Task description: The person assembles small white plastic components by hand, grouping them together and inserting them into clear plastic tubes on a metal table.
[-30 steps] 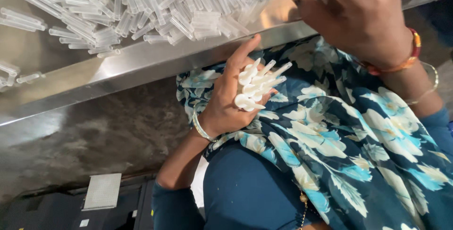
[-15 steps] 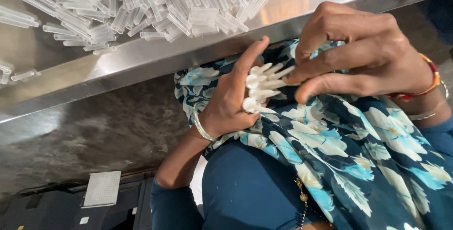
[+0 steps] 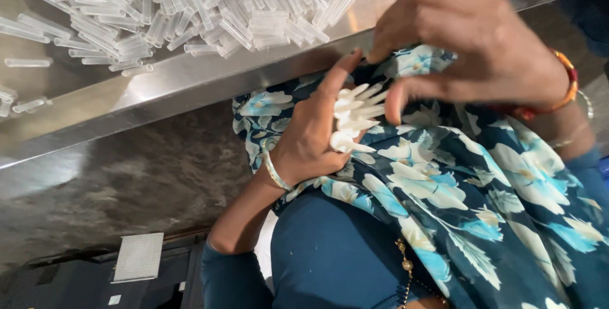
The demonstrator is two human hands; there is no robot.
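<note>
Left hand (image 3: 311, 138) clutching white plastic pieces (image 3: 352, 118) (count unclear), right hand (image 3: 469, 49) curled over them, fingertips hidden

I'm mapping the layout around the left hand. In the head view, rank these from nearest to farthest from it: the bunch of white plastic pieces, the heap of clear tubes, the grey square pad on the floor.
1. Bunch of white plastic pieces: held in the left hand itself.
2. Heap of clear tubes: up on the steel table, above the hand.
3. Grey square pad: down at lower left, farthest.
</note>
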